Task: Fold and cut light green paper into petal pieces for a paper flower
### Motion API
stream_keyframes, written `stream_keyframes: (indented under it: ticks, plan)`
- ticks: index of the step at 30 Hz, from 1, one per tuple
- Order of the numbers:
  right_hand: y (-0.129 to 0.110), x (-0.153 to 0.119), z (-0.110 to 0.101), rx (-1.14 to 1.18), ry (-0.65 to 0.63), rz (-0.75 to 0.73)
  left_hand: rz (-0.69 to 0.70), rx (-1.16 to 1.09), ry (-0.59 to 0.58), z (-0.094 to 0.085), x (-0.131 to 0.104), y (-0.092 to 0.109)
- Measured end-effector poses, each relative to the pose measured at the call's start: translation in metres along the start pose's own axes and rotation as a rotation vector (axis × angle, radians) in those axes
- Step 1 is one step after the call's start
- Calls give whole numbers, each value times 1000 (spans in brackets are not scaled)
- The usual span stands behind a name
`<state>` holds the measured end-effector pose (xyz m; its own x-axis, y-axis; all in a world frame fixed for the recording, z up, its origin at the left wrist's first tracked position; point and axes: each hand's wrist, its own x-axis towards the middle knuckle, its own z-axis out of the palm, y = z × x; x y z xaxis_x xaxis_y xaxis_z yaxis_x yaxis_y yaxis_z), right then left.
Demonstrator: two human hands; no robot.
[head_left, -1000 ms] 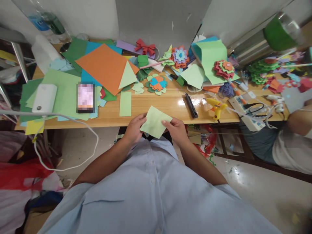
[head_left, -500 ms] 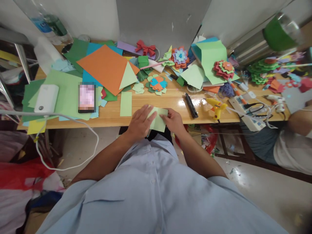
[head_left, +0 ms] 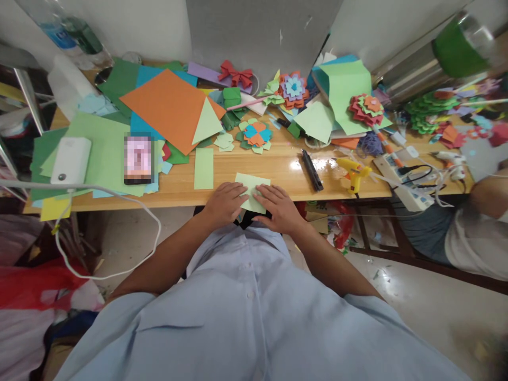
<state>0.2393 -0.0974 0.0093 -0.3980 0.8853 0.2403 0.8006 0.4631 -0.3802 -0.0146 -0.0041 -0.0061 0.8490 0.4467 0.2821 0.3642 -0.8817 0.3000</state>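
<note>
A pale green piece of paper (head_left: 253, 186) lies at the table's front edge, its lower part jutting toward my lap. My left hand (head_left: 227, 203) rests on the paper's left side, fingers stretched out and pointing right. On the right side, my right hand (head_left: 280, 208) lies with its fingers extended and spread over the sheet, the thumb lower down. Parts of the paper are hidden under the fingers. To the left of it on the wood is a pale green paper strip (head_left: 203, 168).
Left are a phone (head_left: 138, 159), a white power bank (head_left: 71, 160) with a cable, and an orange sheet (head_left: 169, 108). Paper flowers (head_left: 257, 134) lie behind. To the right are a black cutter (head_left: 312, 170), a yellow glue gun (head_left: 352, 174) and a power strip (head_left: 405, 182); another person sits far right.
My right hand has gone from pinching the paper's right edge to lying flat on it. My left hand has slid down and left, uncovering the sheet's upper left corner.
</note>
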Motion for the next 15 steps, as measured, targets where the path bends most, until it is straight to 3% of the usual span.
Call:
stream_keyframes:
  ticks: [6,15]
  plan:
    - [8,-8,18,22,136,32,-26,-79,68,4,-1,-3]
    - [4,9,21,204,446,291,-385,-208,113,0,16,-2]
